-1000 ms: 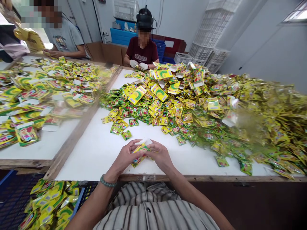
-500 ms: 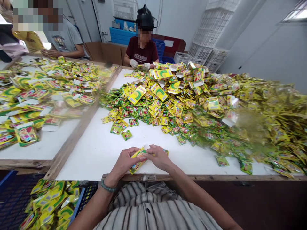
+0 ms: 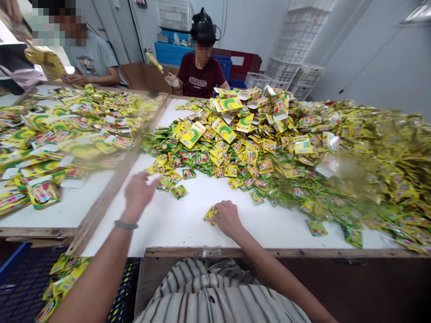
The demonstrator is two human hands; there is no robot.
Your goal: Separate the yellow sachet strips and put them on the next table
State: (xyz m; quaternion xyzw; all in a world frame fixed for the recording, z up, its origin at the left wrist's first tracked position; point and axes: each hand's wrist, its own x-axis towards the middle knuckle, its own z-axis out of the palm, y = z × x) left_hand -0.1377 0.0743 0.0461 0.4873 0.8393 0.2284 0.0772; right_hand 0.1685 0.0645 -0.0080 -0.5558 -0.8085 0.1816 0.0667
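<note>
My right hand (image 3: pixel 229 218) is closed on a small yellow sachet (image 3: pixel 210 216), pinching its right edge low over the white table (image 3: pixel 175 224). My left hand (image 3: pixel 138 194), blurred by motion, is up and to the left, thumb and fingers apart, with nothing visible in it. It is nearest to a few loose green and yellow sachets (image 3: pixel 164 184) at the front of the large sachet pile (image 3: pixel 202 157). Another green sachet (image 3: pixel 178 192) lies between my hands.
Flat yellow packets (image 3: pixel 225 130) top the pile, which spreads far right. Beyond a wooden divider (image 3: pixel 101 206), more packets (image 3: pixel 43 190) cover the left table. A blue basket (image 3: pixel 20 278) with packets stands below. Across the table a person (image 3: pixel 202 74) raises a gloved hand near an airborne packet (image 3: pixel 155 63).
The packet that both hands held is no longer in them. My left hand has swung up and left; my right stays near its place with a small sachet. The person opposite has raised a hand.
</note>
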